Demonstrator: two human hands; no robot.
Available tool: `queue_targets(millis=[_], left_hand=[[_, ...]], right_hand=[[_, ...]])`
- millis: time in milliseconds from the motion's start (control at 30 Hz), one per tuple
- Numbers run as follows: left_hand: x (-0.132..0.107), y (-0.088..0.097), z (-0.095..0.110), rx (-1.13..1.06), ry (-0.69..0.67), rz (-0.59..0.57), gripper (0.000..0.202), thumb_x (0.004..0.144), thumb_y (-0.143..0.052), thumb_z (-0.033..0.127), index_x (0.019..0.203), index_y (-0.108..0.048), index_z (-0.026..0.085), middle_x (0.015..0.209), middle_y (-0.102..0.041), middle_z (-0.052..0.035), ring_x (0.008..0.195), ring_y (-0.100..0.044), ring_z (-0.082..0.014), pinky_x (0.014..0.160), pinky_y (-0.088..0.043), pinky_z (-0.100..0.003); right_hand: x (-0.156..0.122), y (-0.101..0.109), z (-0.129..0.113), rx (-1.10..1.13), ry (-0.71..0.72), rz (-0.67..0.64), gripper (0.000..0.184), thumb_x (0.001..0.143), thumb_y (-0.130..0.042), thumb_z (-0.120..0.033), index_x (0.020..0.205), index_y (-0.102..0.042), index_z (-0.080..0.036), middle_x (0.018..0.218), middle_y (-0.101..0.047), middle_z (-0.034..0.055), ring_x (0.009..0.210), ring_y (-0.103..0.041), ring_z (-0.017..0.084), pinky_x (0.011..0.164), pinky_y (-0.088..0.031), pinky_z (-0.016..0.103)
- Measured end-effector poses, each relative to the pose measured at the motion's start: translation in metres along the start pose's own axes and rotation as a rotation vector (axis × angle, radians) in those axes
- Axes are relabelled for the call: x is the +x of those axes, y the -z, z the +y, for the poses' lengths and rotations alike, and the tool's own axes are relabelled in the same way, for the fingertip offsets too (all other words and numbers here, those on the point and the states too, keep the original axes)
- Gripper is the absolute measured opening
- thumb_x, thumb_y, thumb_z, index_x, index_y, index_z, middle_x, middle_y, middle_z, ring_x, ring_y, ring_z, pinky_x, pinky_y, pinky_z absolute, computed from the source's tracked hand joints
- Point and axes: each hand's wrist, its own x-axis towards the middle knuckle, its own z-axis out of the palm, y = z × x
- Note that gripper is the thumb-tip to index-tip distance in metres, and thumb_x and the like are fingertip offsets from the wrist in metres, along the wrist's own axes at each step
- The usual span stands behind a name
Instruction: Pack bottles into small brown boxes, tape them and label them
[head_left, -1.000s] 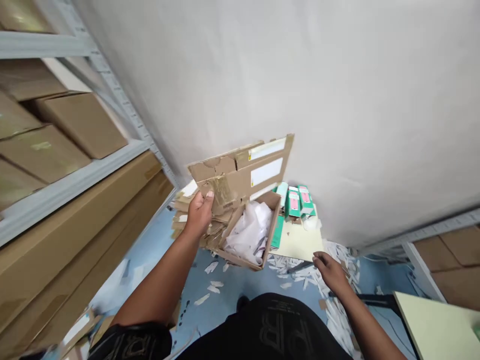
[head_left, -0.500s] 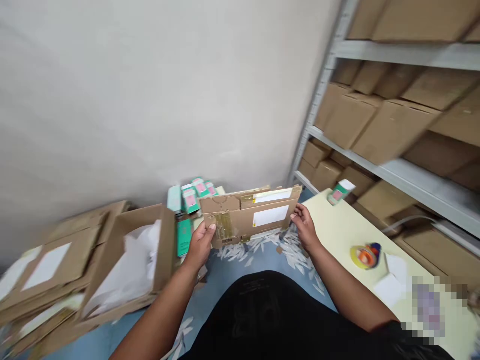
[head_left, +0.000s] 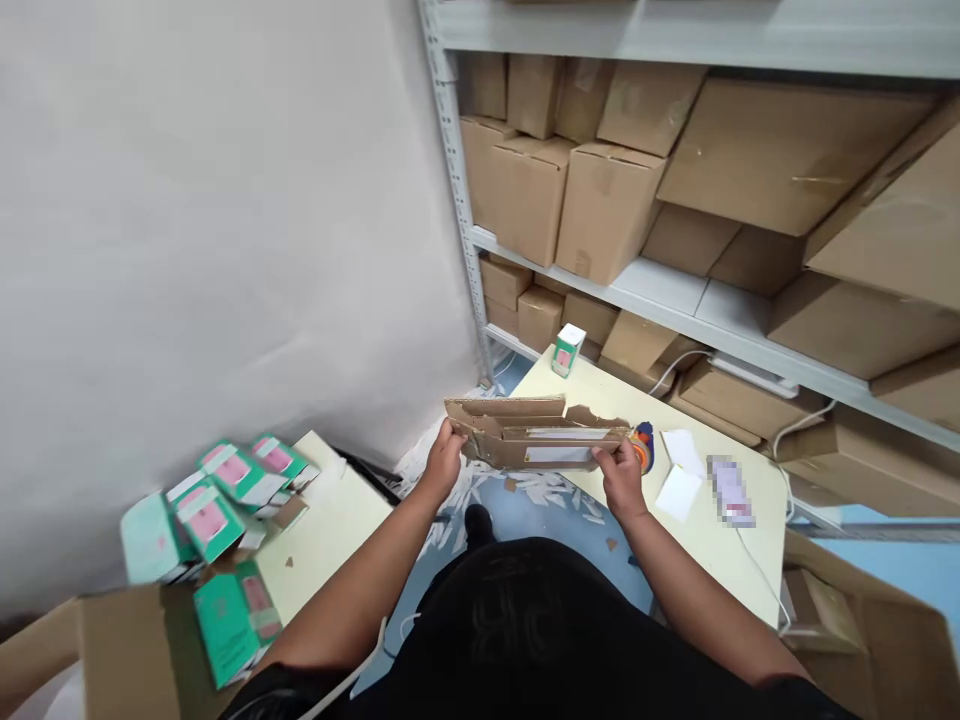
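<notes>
A flattened cardboard box [head_left: 491, 443] with white labels is held out in front of me, above the floor and the near edge of the right-hand table. My left hand [head_left: 445, 460] grips its left end, thumb on top. At the other end my right hand [head_left: 622, 478] pinches the edge near a label. Just behind that hand lies a tape dispenser [head_left: 643, 440] with orange and blue parts, partly hidden by the cardboard. A small green and white box [head_left: 568, 350] with a pink panel stands at the table's far corner.
The cream table [head_left: 724, 560] carries white papers [head_left: 681, 480] and a blurred-out item. Metal shelving [head_left: 675, 290] full of cardboard boxes rises behind. On the left, a second table [head_left: 330, 510] bears several green boxes [head_left: 225, 475], beside an open carton [head_left: 124, 650]. Paper scraps [head_left: 544, 488] litter the blue floor.
My view has turned right, bringing the shelving and right table nearer the middle. Both hands still hold the cardboard, now tilted flatter and over the table's edge; my right hand grips further in along it.
</notes>
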Motion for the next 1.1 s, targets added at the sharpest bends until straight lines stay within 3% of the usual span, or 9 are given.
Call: queue_targets(millis=[200,300,400,467,533,633,867,1000,1100], left_hand=[[0.078,-0.042,-0.004,-0.196,0.168,-0.316,0.045,0.097,-0.039,0.058,0.123,-0.057,0.025,0.129,-0.066,-0.0075,0.119,-0.061,-0.0258,0.092,-0.053,-0.041],[0.113,-0.056,-0.005,-0.174,0.116,-0.441,0.047,0.095,-0.048,0.064,0.117,-0.057,0.023,0.124,-0.068,-0.0081,0.114,-0.064,-0.0245,0.095,-0.052,-0.040],[0.150,-0.069,-0.011,-0.087,0.014,-0.540,0.045,0.093,-0.055,0.061,0.116,-0.056,0.022,0.122,-0.069,-0.0083,0.114,-0.065,-0.0245,0.101,-0.050,-0.040],[0.172,-0.081,-0.018,-0.026,-0.049,-0.594,0.044,0.093,-0.057,0.057,0.120,-0.056,0.022,0.124,-0.069,-0.0085,0.117,-0.064,-0.0248,0.104,-0.048,-0.040],[0.190,-0.096,-0.027,0.025,-0.092,-0.624,0.044,0.094,-0.058,0.053,0.126,-0.055,0.023,0.126,-0.069,-0.0084,0.119,-0.063,-0.0248,0.107,-0.046,-0.041],[0.207,-0.121,-0.042,0.051,-0.144,-0.654,0.045,0.094,-0.057,0.044,0.133,-0.051,0.022,0.130,-0.067,-0.0088,0.121,-0.061,-0.0240,0.110,-0.043,-0.042],[0.222,-0.169,-0.072,0.051,-0.229,-0.564,0.053,0.088,-0.061,0.028,0.138,-0.048,0.021,0.141,-0.057,-0.0129,0.133,-0.053,-0.0254,0.118,-0.037,-0.045],[0.228,-0.181,-0.077,0.034,-0.174,-0.605,0.055,0.089,-0.056,0.025,0.143,-0.045,0.020,0.133,-0.062,-0.0125,0.126,-0.060,-0.0241,0.116,-0.041,-0.045],[0.231,-0.180,-0.070,0.109,-0.221,-0.610,0.067,0.087,-0.059,0.023,0.151,-0.039,0.022,0.139,-0.060,-0.0127,0.132,-0.057,-0.0253,0.113,-0.044,-0.045]], right_hand=[[0.010,-0.001,0.016,-0.164,0.042,0.070,0.047,0.086,-0.070,-0.046,0.125,-0.062,-0.022,0.121,-0.071,0.0098,0.114,-0.067,0.029,0.104,-0.053,0.048],[0.015,-0.012,0.016,-0.389,0.163,0.102,0.057,0.089,-0.067,-0.045,0.141,-0.056,-0.023,0.137,-0.065,0.0120,0.131,-0.059,0.033,0.114,-0.045,0.054],[0.016,-0.024,0.014,-0.700,0.315,0.075,0.079,0.088,-0.069,-0.041,0.159,-0.038,-0.024,0.158,-0.046,0.0136,0.150,-0.039,0.035,0.123,-0.034,0.058],[0.016,-0.030,0.014,-0.859,0.347,0.054,0.086,0.090,-0.067,-0.039,0.164,-0.026,-0.024,0.167,-0.033,0.0142,0.154,-0.031,0.035,0.122,-0.035,0.058],[0.016,-0.031,0.016,-0.971,0.325,0.050,0.085,0.092,-0.064,-0.038,0.166,-0.023,-0.025,0.169,-0.026,0.0151,0.153,-0.033,0.035,0.116,-0.043,0.056],[0.020,-0.024,0.026,-1.051,0.271,0.027,0.081,0.094,-0.064,-0.040,0.165,-0.027,-0.027,0.168,-0.026,0.0157,0.149,-0.039,0.036,0.110,-0.050,0.055],[0.034,0.004,0.065,-1.002,0.186,-0.029,0.077,0.098,-0.059,-0.046,0.165,-0.025,-0.030,0.168,-0.023,0.0157,0.152,-0.034,0.035,0.113,-0.047,0.055],[0.045,0.015,0.076,-0.993,0.138,-0.031,0.074,0.100,-0.053,-0.052,0.165,-0.026,-0.028,0.166,-0.026,0.0174,0.152,-0.033,0.034,0.115,-0.044,0.056],[0.055,0.021,0.074,-0.995,0.139,-0.047,0.072,0.101,-0.049,-0.056,0.164,-0.030,-0.026,0.165,-0.029,0.0188,0.152,-0.033,0.035,0.116,-0.041,0.057]])
